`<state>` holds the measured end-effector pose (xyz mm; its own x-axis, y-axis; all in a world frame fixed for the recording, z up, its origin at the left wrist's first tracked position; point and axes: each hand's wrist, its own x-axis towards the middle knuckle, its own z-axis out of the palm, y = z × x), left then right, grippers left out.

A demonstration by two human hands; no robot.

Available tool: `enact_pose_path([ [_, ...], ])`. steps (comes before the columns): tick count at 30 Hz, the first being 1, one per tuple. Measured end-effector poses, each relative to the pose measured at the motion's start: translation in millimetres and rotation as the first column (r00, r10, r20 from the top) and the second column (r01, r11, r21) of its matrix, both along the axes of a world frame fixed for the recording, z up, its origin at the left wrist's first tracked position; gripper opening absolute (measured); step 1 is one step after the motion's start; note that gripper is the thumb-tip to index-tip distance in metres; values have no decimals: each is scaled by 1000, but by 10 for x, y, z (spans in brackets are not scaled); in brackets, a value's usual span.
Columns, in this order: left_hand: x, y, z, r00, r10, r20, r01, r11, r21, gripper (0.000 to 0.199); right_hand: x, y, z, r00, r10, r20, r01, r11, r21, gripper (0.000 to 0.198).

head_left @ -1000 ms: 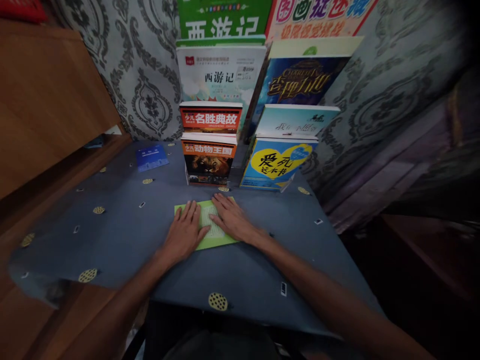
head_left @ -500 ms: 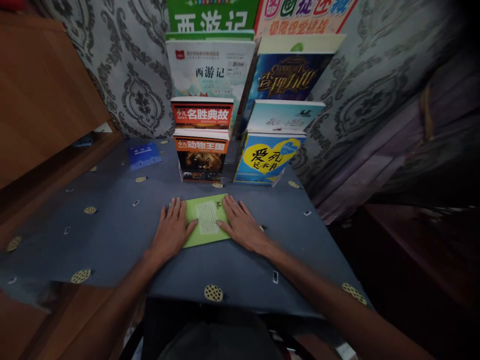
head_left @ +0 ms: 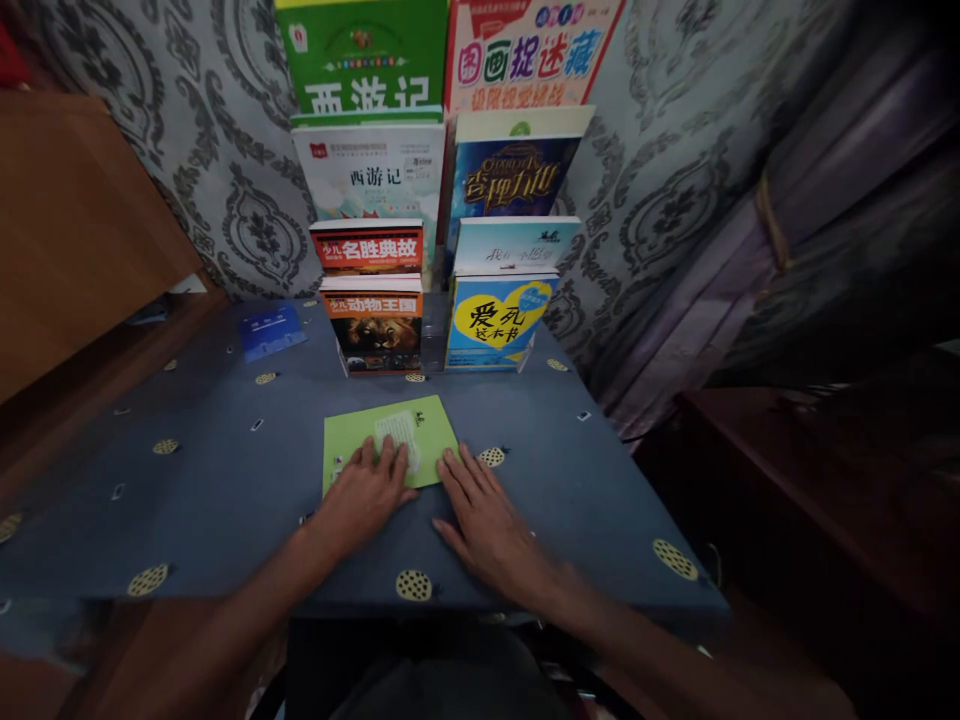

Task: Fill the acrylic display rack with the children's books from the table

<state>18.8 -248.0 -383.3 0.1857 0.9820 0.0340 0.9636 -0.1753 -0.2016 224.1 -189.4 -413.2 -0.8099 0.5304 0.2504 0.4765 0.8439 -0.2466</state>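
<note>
A light green book [head_left: 426, 422] lies closed and flat on the table, with a pale block of print on its cover. My left hand [head_left: 369, 490] rests over its lower middle, fingers somewhat bent and apart, and hides part of the print. At the book's lower right corner, my right hand [head_left: 484, 515] lies flat with fingers stretched out; its fingertips touch the edge and the thumb is on the cloth. Neither hand grips anything.
Behind the book stands a tiered clear rack with several books, among them a lion-cover book [head_left: 379, 330] and a blue-and-yellow book [head_left: 499, 320]. A blue booklet [head_left: 271, 332] lies at the back left of the cloth-covered table [head_left: 247, 470]. A wooden cabinet [head_left: 82, 230] borders the left.
My left hand has moved from the book's left edge onto its lower middle. My right hand has slid down to the lower right corner. The camera view has shifted.
</note>
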Motion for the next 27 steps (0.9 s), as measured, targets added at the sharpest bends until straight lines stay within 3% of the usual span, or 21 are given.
enact_pose_path([
  [6, 185, -41, -71, 997, -20, -70, 20, 1000, -8, 51, -124, 100, 112, 988, 154, -17, -154, 988, 25, 51],
  [10, 177, -43, 15, 997, -27, -75, 27, 1000, -11, 50, -269, 322, 99, 963, 269, 29, -270, 963, 16, 50],
  [15, 98, -15, 259, 997, -29, -65, 26, 998, -49, 42, -373, 622, 223, 930, 350, 114, -350, 936, -16, 70],
  [20, 41, 82, 467, 998, -57, -29, 51, 980, -191, 43, -553, 845, 436, 872, 421, 251, -426, 904, -38, 94],
  [23, 141, 140, 474, 996, -52, -68, 35, 972, -231, 49, -658, 927, 478, 852, 446, 276, -446, 893, -64, 101],
  [27, 285, 167, 347, 986, 10, -167, -42, 981, -189, 58, -712, 1029, 497, 844, 477, 243, -446, 878, -176, 98],
])
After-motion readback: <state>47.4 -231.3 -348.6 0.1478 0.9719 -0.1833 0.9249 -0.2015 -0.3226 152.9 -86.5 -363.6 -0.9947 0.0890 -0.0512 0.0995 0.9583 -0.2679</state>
